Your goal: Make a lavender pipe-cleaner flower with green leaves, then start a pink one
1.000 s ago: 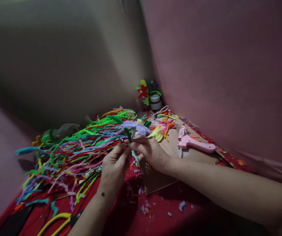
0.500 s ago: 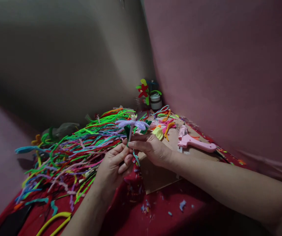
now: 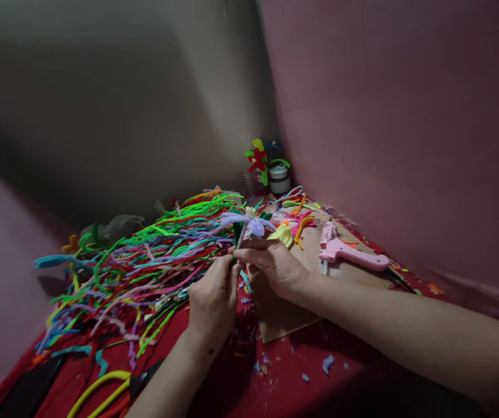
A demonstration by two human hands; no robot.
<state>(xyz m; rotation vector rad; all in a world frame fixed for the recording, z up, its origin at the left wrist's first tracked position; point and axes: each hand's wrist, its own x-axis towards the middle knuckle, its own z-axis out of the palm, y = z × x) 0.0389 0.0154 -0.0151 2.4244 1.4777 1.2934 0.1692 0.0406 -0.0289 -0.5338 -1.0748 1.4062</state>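
Observation:
A lilac pipe-cleaner flower (image 3: 248, 222) with a pale centre stands upright on a thin stem between both hands. My right hand (image 3: 274, 265) pinches the stem just under the petals. My left hand (image 3: 213, 299) is closed round the lower stem, where dark green pipe cleaner (image 3: 237, 233) runs along it and a teal end (image 3: 245, 281) hangs down. Both hands are raised a little above the red cloth (image 3: 284, 371) and the edge of a brown cardboard sheet (image 3: 282, 316).
A big heap of coloured pipe cleaners (image 3: 145, 261) lies to the left. A pink glue gun (image 3: 349, 253) rests on the cardboard at right, beside small yellow and orange pieces (image 3: 290, 229). A finished red flower (image 3: 258, 159) and a white jar (image 3: 280, 178) stand in the corner. Walls close in behind and right.
The flower has been turned from lying tilted to standing upright. My left hand has shifted its fingers along the lower stem. The view has drifted slightly.

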